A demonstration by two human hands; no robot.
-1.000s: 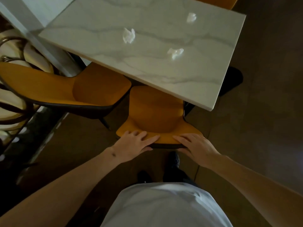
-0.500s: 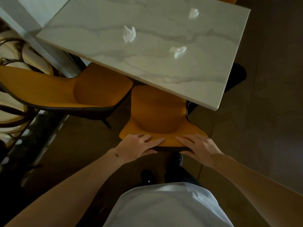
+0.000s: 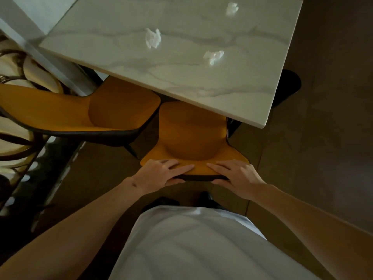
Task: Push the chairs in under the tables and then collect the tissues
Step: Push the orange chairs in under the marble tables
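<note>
An orange chair (image 3: 191, 134) with a dark shell stands in front of me, its seat partly under the white marble table (image 3: 201, 87). My left hand (image 3: 161, 172) and my right hand (image 3: 236, 174) both hold the top edge of its backrest, fingers over the front and thumbs behind. Three crumpled white tissues lie on the tabletop: one near the middle (image 3: 153, 38), one to its right (image 3: 214, 56) and one at the far edge (image 3: 232, 8).
A second orange chair (image 3: 113, 110) stands to the left, turned sideways, its seat partly under the table. A grey pillar (image 3: 40, 55) and round wire furniture (image 3: 16, 77) are at the far left. The table's dark base (image 3: 288, 85) shows at the right, beside brown floor.
Both hands stay on the backrest and the chair has barely shifted relative to the table. The view has moved slightly.
</note>
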